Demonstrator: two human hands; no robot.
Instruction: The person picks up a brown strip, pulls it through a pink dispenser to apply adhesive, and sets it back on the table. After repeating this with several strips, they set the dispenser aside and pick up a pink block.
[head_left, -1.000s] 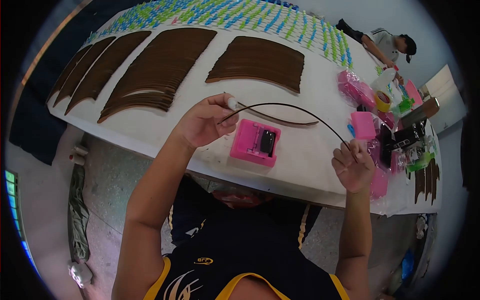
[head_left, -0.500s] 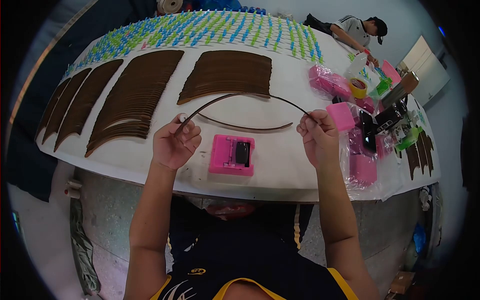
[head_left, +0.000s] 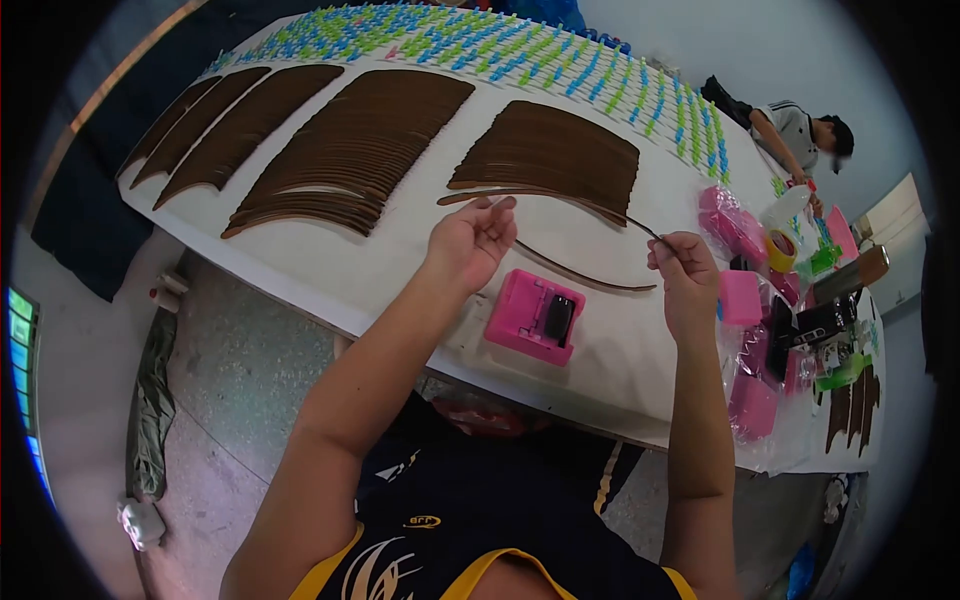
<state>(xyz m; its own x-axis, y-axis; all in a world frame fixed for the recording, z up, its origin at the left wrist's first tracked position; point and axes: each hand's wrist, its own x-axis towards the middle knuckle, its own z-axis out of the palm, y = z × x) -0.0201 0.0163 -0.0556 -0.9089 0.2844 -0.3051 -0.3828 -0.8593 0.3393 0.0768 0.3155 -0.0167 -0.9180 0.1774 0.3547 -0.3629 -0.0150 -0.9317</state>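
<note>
A thin, curved dark brown strip runs along the near edge of a stack of similar strips. My right hand pinches its right end between thumb and fingers. At the strip's left part, my left hand is closed with curled fingers against it; the exact contact is partly hidden. A second curved strip lies on the table between my hands. Just below it sits a pink block-shaped holder with a black piece set in it.
More fanned stacks of brown strips lie to the left. Rows of blue and green clips cover the back. On the right are pink blocks, yellow tape and a black box. A person leans over the far right end.
The view has turned, shifting the table contents rightward. The strip, arched between my hands before, now lies close against the near edge of the right-hand stack. My left hand has moved toward that stack.
</note>
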